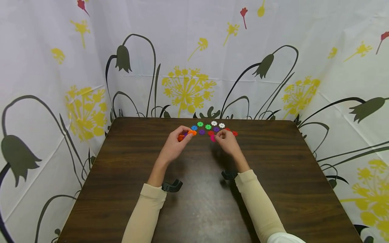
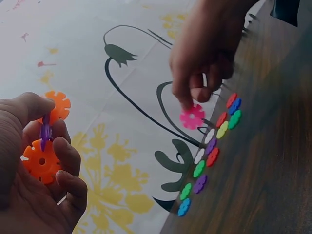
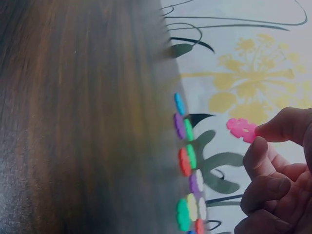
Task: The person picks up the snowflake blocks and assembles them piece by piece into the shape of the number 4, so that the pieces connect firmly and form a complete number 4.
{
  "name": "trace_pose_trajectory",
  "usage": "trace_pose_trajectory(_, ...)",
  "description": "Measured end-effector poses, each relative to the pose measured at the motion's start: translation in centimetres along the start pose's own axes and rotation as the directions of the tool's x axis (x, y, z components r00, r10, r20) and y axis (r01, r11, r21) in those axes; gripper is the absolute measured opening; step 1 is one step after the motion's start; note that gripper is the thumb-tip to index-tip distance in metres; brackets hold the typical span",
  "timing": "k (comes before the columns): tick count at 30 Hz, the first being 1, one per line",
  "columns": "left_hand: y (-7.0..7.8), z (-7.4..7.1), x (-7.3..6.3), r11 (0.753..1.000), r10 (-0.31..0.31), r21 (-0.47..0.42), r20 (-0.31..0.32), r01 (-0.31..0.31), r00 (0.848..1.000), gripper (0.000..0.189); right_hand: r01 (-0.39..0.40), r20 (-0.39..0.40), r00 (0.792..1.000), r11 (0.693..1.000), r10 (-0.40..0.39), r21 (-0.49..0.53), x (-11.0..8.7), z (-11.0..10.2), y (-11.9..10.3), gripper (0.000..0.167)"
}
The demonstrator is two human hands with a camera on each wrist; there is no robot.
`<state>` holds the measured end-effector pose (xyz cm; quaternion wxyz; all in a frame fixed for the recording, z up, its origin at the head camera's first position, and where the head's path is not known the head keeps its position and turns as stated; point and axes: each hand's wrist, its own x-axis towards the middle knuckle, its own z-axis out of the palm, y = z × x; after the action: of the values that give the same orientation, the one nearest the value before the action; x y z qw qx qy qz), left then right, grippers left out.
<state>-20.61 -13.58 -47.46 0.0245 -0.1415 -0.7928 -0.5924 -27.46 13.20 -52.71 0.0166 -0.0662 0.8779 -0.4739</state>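
Note:
My left hand [image 1: 174,144] grips a small chain of slotted interlocking discs. In the left wrist view, a purple disc [image 2: 46,131] stands edge-on between a lower orange disc [image 2: 42,166] and an upper orange disc [image 2: 60,105], joined to them. Between thumb and forefinger, my right hand [image 1: 229,143] pinches a pink interlocking disc [image 3: 242,129] by its edge. The pink disc is apart from the left hand's chain. Both hands are raised near the far side of the table, a short gap between them.
Loose discs in several colours lie along the far edge of the dark wooden table [image 1: 194,209], among them a blue disc [image 2: 184,207] and a green disc [image 1: 200,124]. A white flower-printed curtain [image 1: 188,50] hangs behind the table. Each wrist wears a dark band.

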Motion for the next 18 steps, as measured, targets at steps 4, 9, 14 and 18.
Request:
trace_pose_trajectory(4, 0.0, 0.0, 0.0, 1.000, 0.004, 0.000, 0.009, -0.004, 1.000, 0.027, 0.013, -0.021, 1.000, 1.000, -0.013, 0.010, -0.3, -0.3, -0.8, 0.015)
trace_pose_trajectory(9, 0.0, 0.0, -0.1, 1.000, 0.003, 0.008, 0.010, -0.003, 1.000, 0.025, 0.042, -0.032, 0.999, 0.997, -0.040, 0.064, -0.8, -0.9, -2.0, 0.015)
trace_pose_trajectory(14, 0.2, 0.0, -0.1, 1.000, 0.004, 0.011, 0.011, -0.004, 1.000, 0.024, 0.090, -0.020, 0.996, 0.986, -0.088, 0.141, -1.1, -1.6, -3.1, 0.014)
trace_pose_trajectory(18, 0.2, 0.0, 0.1, 1.000, 0.008, -0.007, 0.012, -0.008, 1.000, 0.024, 0.117, -0.021, 0.993, 0.973, -0.115, 0.200, -1.3, -2.0, -4.1, 0.018)
